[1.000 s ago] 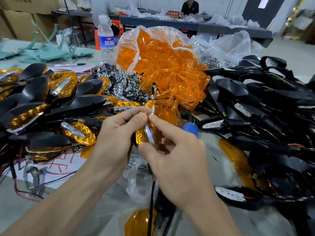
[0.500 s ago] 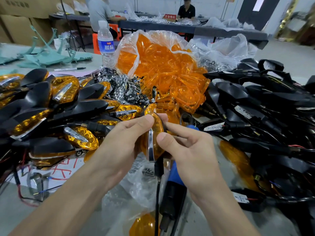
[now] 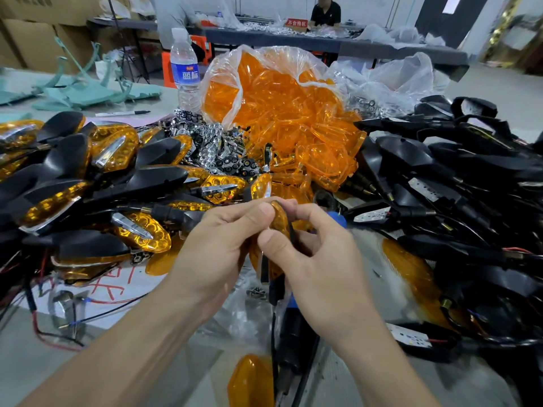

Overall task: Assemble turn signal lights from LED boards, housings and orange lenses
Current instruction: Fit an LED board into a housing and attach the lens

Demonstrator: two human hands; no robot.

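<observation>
Hands together at centre, both clamped on one turn signal light [image 3: 280, 223]. Left hand [image 3: 223, 245] pinches the top end between thumb and forefinger. Right hand [image 3: 317, 268] grips the opposite edge, thumb pressed near the seam. The orange lens [image 3: 279, 214] sits on the left-hand side and the black housing edge [image 3: 291, 233] on the right-hand side. Likely step: squeezing the lens into the housing, with the two-sided pinch giving counter-pressure. Fingers hide the seam, so I cannot tell if it is seated.

Far left of the hands is a heap of finished lights [image 3: 88, 183], black backs and orange faces, probably the done pile, kept within the left hand's reach. Up-left of the hands is a chrome reflectors pile [image 3: 211, 148], with a water bottle [image 3: 185, 71] behind it. Straight beyond the hands is an open clear bag of lenses [image 3: 282, 113], spilling toward them for quick grabs. Just behind the right hand is a blue-handled tool [image 3: 338, 218], partly hidden. Right of the hands is a stack of black housings [image 3: 440, 177] with wires. A white LED board [image 3: 371, 214] shows in one of them, so this is probably the feed side. Below the hands, near the wrists, a loose lens [image 3: 249, 380] lies on the worktop [image 3: 35, 362].

The layout suggests stock flows in from the right and leaves to the left. Risk: a lens tab cracking if it is pressed askew.
</observation>
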